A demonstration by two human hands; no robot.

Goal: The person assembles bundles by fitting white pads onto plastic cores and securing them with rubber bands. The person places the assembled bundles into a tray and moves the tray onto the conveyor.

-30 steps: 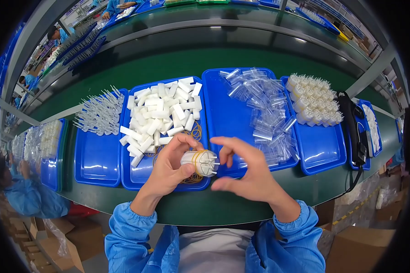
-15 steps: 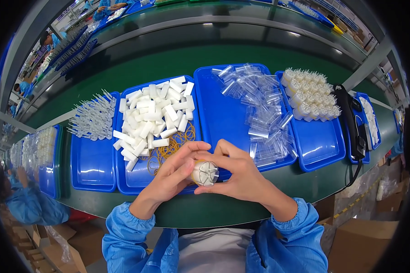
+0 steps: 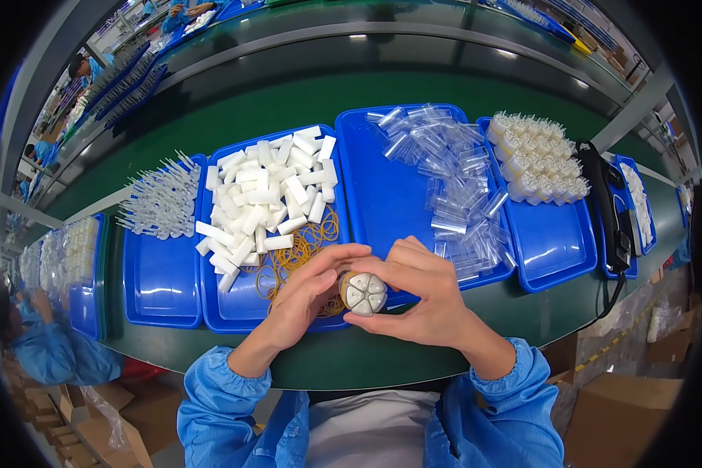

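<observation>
Between my hands, above the table's near edge, is a round bundle of white wedge-shaped pieces (image 3: 364, 294), with its segmented end facing up and small dark holes in it. My right hand (image 3: 421, 292) is closed on it, thumb at the near side and fingers over the far side. Around its left side curves my left hand (image 3: 304, 292), thumb and fingers against the bundle; the fingertips are partly hidden. A yellowish side of the bundle shows beside the left thumb. Just beyond my left hand lie tan rubber bands (image 3: 295, 253) and white foam blocks (image 3: 261, 191) in a blue tray (image 3: 230, 316).
A blue tray (image 3: 382, 195) ahead holds clear plastic sleeves (image 3: 452, 183). Similar white bundles (image 3: 538, 160) fill part of a tray to the right, beside a black device with a cable (image 3: 618, 242). Thin whitish stemmed parts (image 3: 162, 199) lie at left. A co-worker in blue (image 3: 58, 343) sits far left.
The bundle has shifted slightly right, and its end now shows smooth, closely fitted wedges instead of a rougher face with projecting tabs. Both hands have moved slightly right with it.
</observation>
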